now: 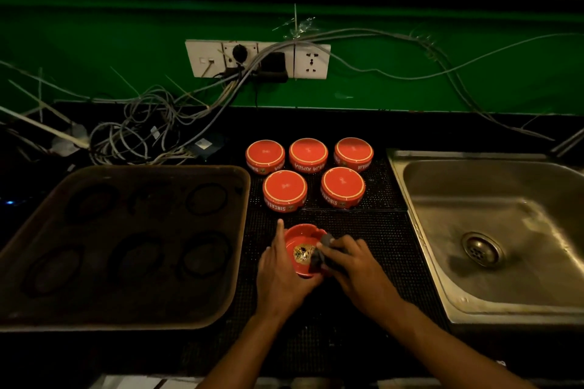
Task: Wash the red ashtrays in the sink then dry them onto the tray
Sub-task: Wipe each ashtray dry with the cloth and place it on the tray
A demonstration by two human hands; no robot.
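left grip [278, 271] cupping ashtray [301, 249]

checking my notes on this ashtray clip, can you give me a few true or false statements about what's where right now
1. Five ashtrays sit upside down on the mat. True.
2. The tray already holds ashtrays. False: it holds none, only ring marks.
3. The left hand holds the upright ashtray. True.
4. The right hand is empty. False: it grips a dark cloth.
5. The sink lies left of the mat. False: right.
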